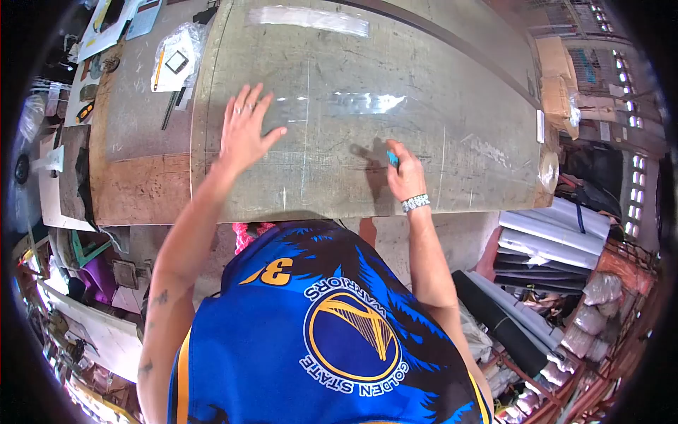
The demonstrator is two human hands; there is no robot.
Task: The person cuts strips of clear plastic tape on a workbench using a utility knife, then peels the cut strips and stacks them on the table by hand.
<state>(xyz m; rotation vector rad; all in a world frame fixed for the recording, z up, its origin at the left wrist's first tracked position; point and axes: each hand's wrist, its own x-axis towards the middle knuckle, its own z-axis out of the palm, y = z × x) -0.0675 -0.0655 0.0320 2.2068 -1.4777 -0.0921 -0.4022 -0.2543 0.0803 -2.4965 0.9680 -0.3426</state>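
Note:
My left hand (246,128) lies with its fingers spread on the worn grey tabletop (339,177), near the left end of a clear plastic strip (367,104). A ring shows on one finger. My right hand (406,174) is closed round a small blue object (393,158); only a bit of it sticks out, so its kind is hidden. That hand is over the tabletop, below the strip's right end, and casts a shadow to its left. A patterned band (415,203) circles the right wrist.
A long dark bar (438,35) crosses the far side of the table. Another clear strip (308,21) lies at the back. On the left are a plastic bag (185,53), a pencil (159,68) and papers. Rolls of sheet material (554,230) stand at lower right.

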